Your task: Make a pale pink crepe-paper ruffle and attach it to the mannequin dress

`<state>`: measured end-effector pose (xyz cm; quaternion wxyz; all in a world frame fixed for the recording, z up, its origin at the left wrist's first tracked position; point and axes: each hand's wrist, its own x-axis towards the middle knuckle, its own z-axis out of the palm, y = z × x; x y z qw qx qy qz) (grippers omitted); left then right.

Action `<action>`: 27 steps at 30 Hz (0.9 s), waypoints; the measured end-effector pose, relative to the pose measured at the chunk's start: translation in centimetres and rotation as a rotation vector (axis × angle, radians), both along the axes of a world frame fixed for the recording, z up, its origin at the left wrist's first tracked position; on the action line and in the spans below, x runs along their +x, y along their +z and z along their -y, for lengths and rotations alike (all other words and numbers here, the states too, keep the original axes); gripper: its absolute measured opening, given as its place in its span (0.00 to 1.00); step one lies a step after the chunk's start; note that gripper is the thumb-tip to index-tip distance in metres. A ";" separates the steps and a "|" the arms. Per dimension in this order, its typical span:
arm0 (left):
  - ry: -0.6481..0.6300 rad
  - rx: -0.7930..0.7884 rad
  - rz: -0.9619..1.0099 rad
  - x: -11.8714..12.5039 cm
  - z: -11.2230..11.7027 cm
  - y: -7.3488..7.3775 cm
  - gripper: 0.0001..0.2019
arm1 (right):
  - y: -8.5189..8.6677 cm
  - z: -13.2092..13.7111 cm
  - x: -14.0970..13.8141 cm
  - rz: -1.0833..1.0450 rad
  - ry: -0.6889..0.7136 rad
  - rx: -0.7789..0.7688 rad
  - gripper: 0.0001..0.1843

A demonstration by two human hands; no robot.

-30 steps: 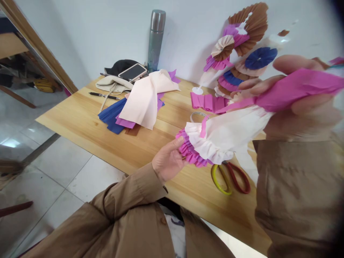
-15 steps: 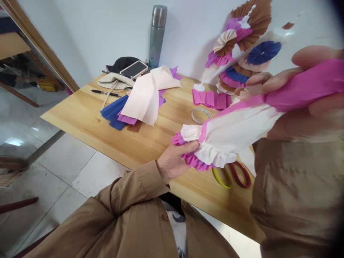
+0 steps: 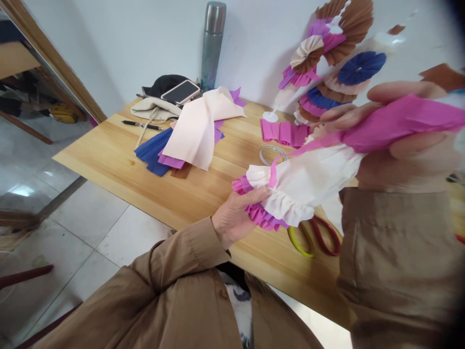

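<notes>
I hold a long bundle of crepe paper (image 3: 312, 177), cream over pink, stretched between both hands above the wooden table (image 3: 119, 160). My left hand (image 3: 236, 218) pinches its ruffled pink and cream lower end, thumb on top. My right hand (image 3: 395, 131), close to the camera and blurred, is closed around the gathered pink upper end. Both sleeves are brown.
Scissors (image 3: 316, 237) with yellow and red handles lie under the paper. A tape roll (image 3: 271, 154), folded pink paper (image 3: 285, 133), a pile of cream, blue and purple sheets (image 3: 189, 133), a pen (image 3: 141, 125), a phone (image 3: 180, 91) on a bag, a steel flask (image 3: 211, 43); paper rosettes (image 3: 334, 58) by the wall.
My left hand has closed on the ruffled end, thumb now over the paper, and lifted it slightly. The right hand has shifted a little while keeping its grip.
</notes>
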<state>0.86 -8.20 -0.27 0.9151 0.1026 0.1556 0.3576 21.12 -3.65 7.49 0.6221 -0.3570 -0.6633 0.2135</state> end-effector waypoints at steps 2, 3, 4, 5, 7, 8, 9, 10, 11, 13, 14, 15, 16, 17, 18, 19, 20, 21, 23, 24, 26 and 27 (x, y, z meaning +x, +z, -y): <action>0.009 -0.012 -0.013 0.1 -0.2 0.1 0.12 | 0.0 -0.2 0.1 0.013 0.086 0.025 0.30; 0.011 -0.017 -0.015 0.2 -0.3 0.2 0.11 | 0.0 -0.2 0.1 0.018 0.129 0.033 0.29; 0.016 -0.022 -0.017 0.3 -0.3 0.2 0.11 | 0.1 -0.3 0.1 0.018 0.149 0.031 0.29; 0.025 -0.024 -0.020 0.3 -0.3 0.2 0.11 | 0.1 -0.3 0.0 0.014 0.160 0.024 0.30; 0.043 -0.016 -0.035 0.5 -0.3 0.1 0.10 | 0.3 -0.3 0.0 0.007 0.174 0.016 0.30; 0.047 -0.006 -0.042 0.5 -0.3 0.0 0.10 | 0.4 -0.3 0.0 0.006 0.177 0.014 0.30; 0.049 0.006 -0.044 0.5 -0.2 -0.2 0.09 | 0.5 -0.3 -0.1 0.006 0.181 0.019 0.30; 0.050 0.018 -0.043 0.5 -0.2 -0.4 0.09 | 0.6 -0.3 0.0 0.007 0.181 0.025 0.30; 0.049 0.028 -0.039 0.6 -0.1 -0.5 0.09 | 0.6 -0.3 0.0 0.006 0.177 0.031 0.30; 0.047 0.032 -0.032 0.5 0.0 -0.6 0.07 | 0.6 -0.3 0.0 0.007 0.165 0.024 0.30; 0.045 0.020 -0.032 0.5 0.0 -0.5 0.07 | 0.6 -0.4 0.0 0.006 0.159 0.018 0.30; 0.042 -0.001 -0.034 0.5 0.1 -0.3 0.06 | 0.6 -0.4 0.1 0.004 0.154 0.006 0.30; 0.041 -0.028 -0.033 0.4 0.1 -0.1 0.06 | 0.5 -0.4 0.1 0.002 0.154 -0.005 0.30; 0.044 -0.057 -0.027 0.3 0.2 0.2 0.07 | 0.5 -0.4 0.2 0.000 0.156 -0.010 0.30; 0.049 -0.083 -0.018 0.3 0.3 0.5 0.09 | 0.4 -0.4 0.2 0.000 0.148 -0.021 0.30; 0.054 -0.103 -0.007 0.2 0.3 0.8 0.11 | 0.3 -0.4 0.3 -0.001 0.127 -0.033 0.30; 0.059 -0.115 0.004 0.1 0.4 1.0 0.13 | 0.3 -0.3 0.4 -0.001 0.105 -0.041 0.30; 0.065 -0.122 0.012 0.1 0.4 1.1 0.15 | 0.3 -0.2 0.4 -0.003 0.089 -0.041 0.30; 0.072 -0.137 0.004 0.1 0.3 1.2 0.16 | 0.4 -0.1 0.5 0.000 0.068 -0.040 0.30; 0.073 -0.144 -0.011 0.2 0.2 1.2 0.16 | 0.4 -0.1 0.4 0.005 0.074 -0.034 0.30; 0.072 -0.160 -0.056 0.3 -0.1 0.9 0.16 | 0.6 -0.2 0.2 0.021 0.103 -0.022 0.30; 0.072 -0.176 -0.093 0.3 -0.2 0.8 0.16 | 0.6 -0.3 0.1 0.021 0.112 -0.025 0.31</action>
